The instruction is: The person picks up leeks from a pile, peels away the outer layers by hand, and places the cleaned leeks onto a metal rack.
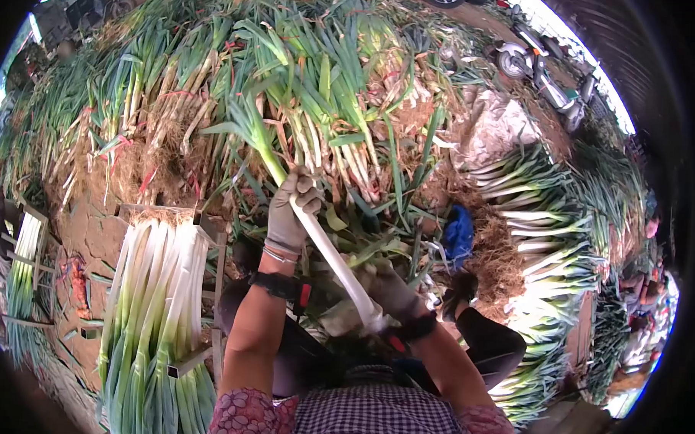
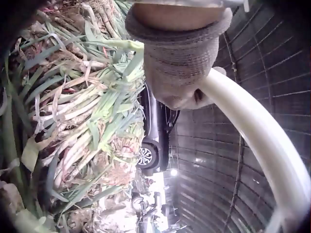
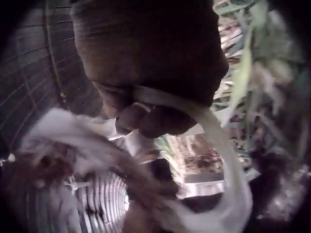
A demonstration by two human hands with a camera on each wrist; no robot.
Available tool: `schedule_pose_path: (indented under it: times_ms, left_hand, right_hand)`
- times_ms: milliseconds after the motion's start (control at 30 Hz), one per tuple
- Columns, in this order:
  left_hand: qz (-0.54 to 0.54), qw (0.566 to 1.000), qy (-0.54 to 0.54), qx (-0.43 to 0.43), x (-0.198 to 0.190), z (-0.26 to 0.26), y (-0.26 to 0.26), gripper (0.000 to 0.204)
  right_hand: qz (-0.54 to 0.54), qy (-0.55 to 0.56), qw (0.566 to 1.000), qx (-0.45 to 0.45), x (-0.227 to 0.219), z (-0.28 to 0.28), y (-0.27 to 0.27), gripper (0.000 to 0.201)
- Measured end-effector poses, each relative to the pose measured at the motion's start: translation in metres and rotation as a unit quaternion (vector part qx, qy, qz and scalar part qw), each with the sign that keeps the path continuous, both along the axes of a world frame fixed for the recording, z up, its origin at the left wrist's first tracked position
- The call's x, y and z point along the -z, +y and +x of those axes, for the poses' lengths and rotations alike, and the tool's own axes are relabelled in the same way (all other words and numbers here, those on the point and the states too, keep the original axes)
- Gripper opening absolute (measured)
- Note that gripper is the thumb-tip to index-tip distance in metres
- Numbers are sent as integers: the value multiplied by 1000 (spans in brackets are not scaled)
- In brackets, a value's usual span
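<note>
1. Head view: the left hand (image 1: 292, 211), in a knitted glove, has its fingers curled firmly round a leek (image 1: 327, 251). The leek slants across the middle, its green top pointing away toward the heap (image 1: 299, 62) and its white end down beside the right hand (image 1: 393, 293). The right hand is blurred here, too dark to read its fingers.
2. Same view, finished-looking work: leeks with clean white stalks (image 1: 158, 279) lie in a wooden frame (image 1: 220, 289) to the left, white ends at its far edge, green tops running past its near edge. More pale-stalked leeks (image 1: 535, 223) lie in a long row on the right, beside a brown pile of roots (image 1: 495, 256) and a blue bag (image 1: 459, 232).
3. Same view, what seems left: the large heap ahead, with roots, dry leaves and red ties showing. It looks bigger than both clean lots together, so much appears undone.
4. Left wrist view: the glove wraps the leek, whose bare white stalk curves toward the lower right corner.
5. Right wrist view: the right hand's fingers are bent together round a pale strip of leaf (image 3: 236, 174), which loops down beside them. The stalk looks largely bared, with this strip seemingly coming off; whether it is fully loose, I cannot tell.
</note>
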State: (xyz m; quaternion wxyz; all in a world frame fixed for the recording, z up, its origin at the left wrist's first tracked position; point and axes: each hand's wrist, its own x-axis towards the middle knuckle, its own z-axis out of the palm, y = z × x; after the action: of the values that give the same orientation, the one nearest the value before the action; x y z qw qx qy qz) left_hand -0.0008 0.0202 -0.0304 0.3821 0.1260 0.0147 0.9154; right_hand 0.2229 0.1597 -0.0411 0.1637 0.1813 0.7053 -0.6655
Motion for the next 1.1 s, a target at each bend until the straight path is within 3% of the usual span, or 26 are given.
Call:
schedule_pose_path:
  times_ms: [100,133,167,200,233,267,300,333,367,400,467,500,533,633,700,733,767,800,833,900,933,967,1033,1067,1100]
  left_hand:
    - [72,997,26,22,-13,-6,-11,21]
    - [70,997,24,23,-13,-6,-11,21]
    - [70,996,58,26,-13,-7,-11,26]
    - [68,993,91,31,-12,-4,-12,31]
    - [63,993,90,35,-13,0,-12,31]
    - [53,991,115,35,-17,2,-11,35]
    - [44,988,143,32,-26,3,-10,40]
    - [-38,992,122,19,-35,9,-12,45]
    - [-167,984,23,-55,-47,17,-7,39]
    - [-216,972,15,-88,-36,15,-5,34]
    - [-270,956,-21,-109,13,10,1,22]
    - [-293,949,-60,-102,25,10,3,27]
    - [-258,961,-69,-73,40,6,0,31]
    - [-202,972,-109,-48,68,-13,-7,37]
    - [-218,960,-155,-84,65,-18,-6,42]
    - [-161,975,-134,-76,66,-25,-8,43]
    - [-103,986,-112,-64,66,-33,-13,43]
    - [-82,990,-102,-57,64,-39,-14,44]
    - [8,994,-112,-11,64,-41,-13,46]
    - [38,997,-65,7,67,-38,-7,48]
    - [17,997,-73,1,55,-25,-3,47]
    - [0,996,-87,16,47,-16,1,45]
    - [-85,989,-116,-16,37,6,12,44]
    - [-67,992,-103,8,36,9,14,42]
    - [-128,989,-77,-19,33,11,14,33]
  right_hand:
    - [203,-151,963,-98,9,43,20,40]
    - [201,-153,963,-97,11,49,22,40]
    - [102,10,995,-15,6,53,23,44]
    - [-2,170,983,71,-1,60,19,49]
    - [-118,146,973,138,-30,42,-1,47]
    - [1,133,991,15,-44,24,-7,46]
    - [122,120,979,-111,-51,9,-11,45]
    - [123,126,978,-113,-49,2,-21,45]
    - [239,160,956,-50,-45,-3,-31,40]
    - [349,188,918,17,-42,-6,-38,35]
    - [369,194,909,-14,-39,-15,-40,32]
    - [389,199,898,-44,-36,-17,-39,30]
    - [404,232,884,-29,-20,-2,-42,27]
    - [390,161,906,-47,-63,43,-33,22]
    - [401,92,910,-57,-39,96,-8,17]
    - [373,109,921,-34,-38,117,2,18]
    - [345,126,930,-8,-40,132,11,23]
    - [402,188,896,-11,-44,138,23,41]
    - [508,145,849,-6,-47,146,31,62]
    - [425,143,892,61,-71,121,29,63]
    - [280,83,952,92,-92,98,17,62]
    - [128,26,984,118,-106,74,0,60]
    - [230,257,937,45,-62,31,-16,53]
    - [202,179,963,23,-50,15,-26,53]
    - [172,98,980,6,-41,5,-32,53]
